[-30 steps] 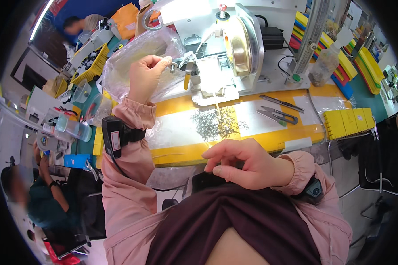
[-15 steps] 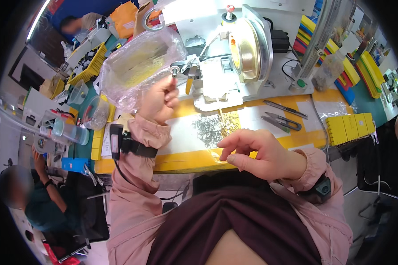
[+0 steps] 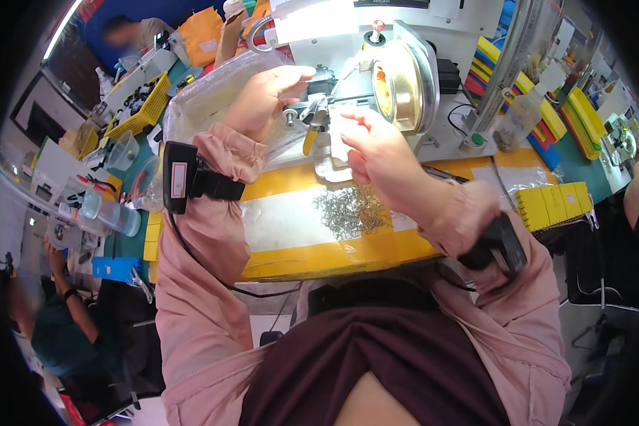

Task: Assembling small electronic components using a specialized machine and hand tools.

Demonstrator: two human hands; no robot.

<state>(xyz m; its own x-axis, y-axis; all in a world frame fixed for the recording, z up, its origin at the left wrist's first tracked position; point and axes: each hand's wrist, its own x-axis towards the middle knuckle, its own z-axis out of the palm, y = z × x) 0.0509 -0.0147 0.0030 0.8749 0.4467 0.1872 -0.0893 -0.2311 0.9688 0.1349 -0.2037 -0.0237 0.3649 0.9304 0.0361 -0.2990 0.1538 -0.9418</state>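
Observation:
My left hand (image 3: 273, 96) reaches past the left side of a bench grinding machine, its fingers stretched toward a dark block (image 3: 321, 79) on the machine. Whether the fingertips touch the block I cannot tell. My right hand (image 3: 380, 149) is over the machine's small pale work platform (image 3: 334, 167), fingers bent together. Anything between those fingers is hidden or too small to make out. Between my hands is a metal clamp with a yellow handle (image 3: 310, 142). A gold-coloured wheel (image 3: 413, 78) stands right of my right fingertips. Nearer me lies a heap of small metal parts (image 3: 348, 213).
A plastic-lined bin (image 3: 184, 113) stands left of the machine. Scissors (image 3: 444, 174) lie partly behind my right forearm. Yellow blocks (image 3: 555, 206) sit at the right table edge. Another person (image 3: 71, 337) sits at the lower left. A cable hangs from my left wrist.
My left hand has moved up and forward from the clamp toward the dark block, its fingers straightening. My right hand has moved from above the near table edge up to the work platform.

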